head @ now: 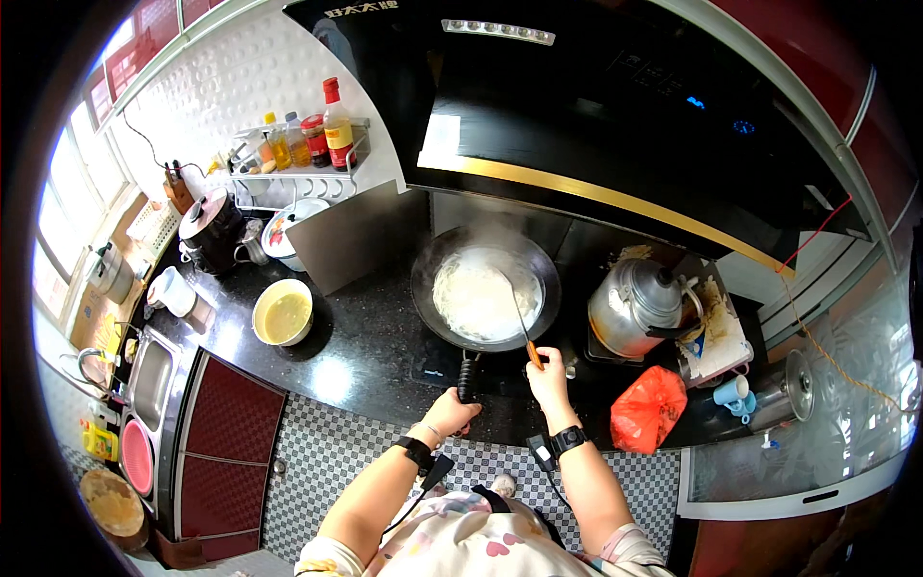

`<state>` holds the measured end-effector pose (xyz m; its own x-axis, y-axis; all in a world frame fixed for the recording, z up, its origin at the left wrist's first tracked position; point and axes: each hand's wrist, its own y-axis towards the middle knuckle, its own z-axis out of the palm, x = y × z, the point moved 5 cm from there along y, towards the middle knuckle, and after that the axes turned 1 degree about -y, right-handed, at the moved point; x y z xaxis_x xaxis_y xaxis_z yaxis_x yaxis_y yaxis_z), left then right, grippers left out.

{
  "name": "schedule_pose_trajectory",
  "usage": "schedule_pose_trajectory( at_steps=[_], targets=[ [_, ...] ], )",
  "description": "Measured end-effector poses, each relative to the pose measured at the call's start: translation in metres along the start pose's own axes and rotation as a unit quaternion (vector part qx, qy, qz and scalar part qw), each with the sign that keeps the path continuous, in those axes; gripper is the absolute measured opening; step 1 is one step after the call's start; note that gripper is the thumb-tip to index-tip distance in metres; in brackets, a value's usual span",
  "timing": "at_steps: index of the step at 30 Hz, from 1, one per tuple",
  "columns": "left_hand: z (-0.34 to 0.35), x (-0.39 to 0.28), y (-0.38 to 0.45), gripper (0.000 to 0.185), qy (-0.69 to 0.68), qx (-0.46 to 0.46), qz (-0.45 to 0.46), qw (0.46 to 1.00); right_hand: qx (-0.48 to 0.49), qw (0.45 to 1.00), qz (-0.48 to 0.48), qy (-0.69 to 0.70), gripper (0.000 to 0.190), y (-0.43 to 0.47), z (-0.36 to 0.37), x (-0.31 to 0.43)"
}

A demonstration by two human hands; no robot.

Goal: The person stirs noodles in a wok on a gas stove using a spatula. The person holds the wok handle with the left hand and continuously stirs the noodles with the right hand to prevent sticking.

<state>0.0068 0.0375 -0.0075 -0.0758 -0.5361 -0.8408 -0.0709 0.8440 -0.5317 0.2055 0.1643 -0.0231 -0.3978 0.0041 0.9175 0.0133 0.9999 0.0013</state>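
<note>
A dark wok stands on the cooktop with steaming noodles in whitish liquid. My left hand is closed around the wok's black handle. In my right hand is the wooden handle of a long metal utensil; its far end dips into the noodles, hidden by steam and liquid. To the left on the black counter sits a pale bowl of yellowish-green liquid. A metal kettle is on a burner at the right.
An upright metal splash guard stands left of the wok. A red plastic bag lies near the counter's front edge at right, beside blue cups. The range hood overhangs the back; a sink is at far left.
</note>
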Motion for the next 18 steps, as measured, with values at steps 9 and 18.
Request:
schedule_pose_trajectory(
  at_steps=[9, 18],
  targets=[
    [-0.001, -0.005, -0.003, 0.031, 0.018, -0.007, -0.011, 1.000, 0.075, 0.995, -0.033, -0.066, 0.033, -0.032, 0.008, 0.027],
    [-0.001, -0.003, -0.001, 0.032, 0.018, -0.012, -0.012, 1.000, 0.138, 0.989, -0.037, -0.029, 0.032, -0.054, 0.020, 0.051]
  ],
)
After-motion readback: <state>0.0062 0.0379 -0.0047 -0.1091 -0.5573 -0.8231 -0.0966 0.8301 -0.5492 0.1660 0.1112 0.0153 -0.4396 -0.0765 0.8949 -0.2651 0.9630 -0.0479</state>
